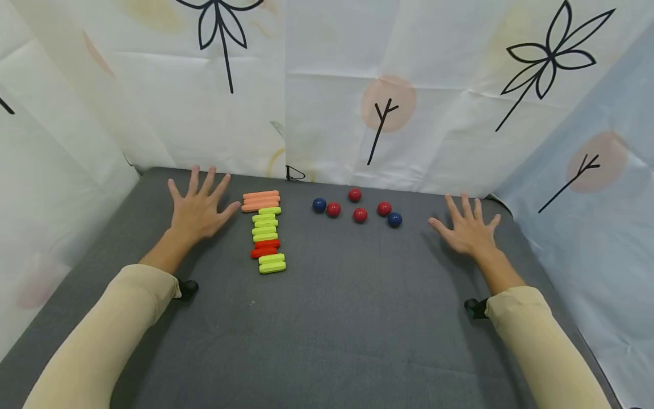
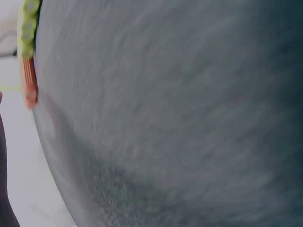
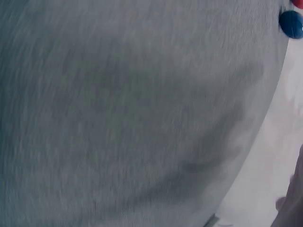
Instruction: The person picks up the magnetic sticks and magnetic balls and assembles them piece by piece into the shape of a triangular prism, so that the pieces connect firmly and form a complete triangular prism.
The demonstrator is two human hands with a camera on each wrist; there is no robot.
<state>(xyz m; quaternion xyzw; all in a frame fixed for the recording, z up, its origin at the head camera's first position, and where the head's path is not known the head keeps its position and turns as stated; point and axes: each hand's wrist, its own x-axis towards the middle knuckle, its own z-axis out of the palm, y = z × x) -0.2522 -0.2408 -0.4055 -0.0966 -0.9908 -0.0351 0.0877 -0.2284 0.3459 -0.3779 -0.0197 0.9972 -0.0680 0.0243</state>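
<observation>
Head view: your left hand [image 1: 194, 213] is spread wide just left of the orange sticks [image 1: 261, 200], which lie beyond the green sticks [image 1: 264, 224] and red sticks [image 1: 265, 244]. Your right hand [image 1: 468, 232], also spread, is to the right of the red balls [image 1: 360, 215], nearest a blue ball [image 1: 394, 220].

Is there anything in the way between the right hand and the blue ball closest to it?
Nothing I can see! Only grey tabletop shows between the right hand and that blue ball.
</observation>
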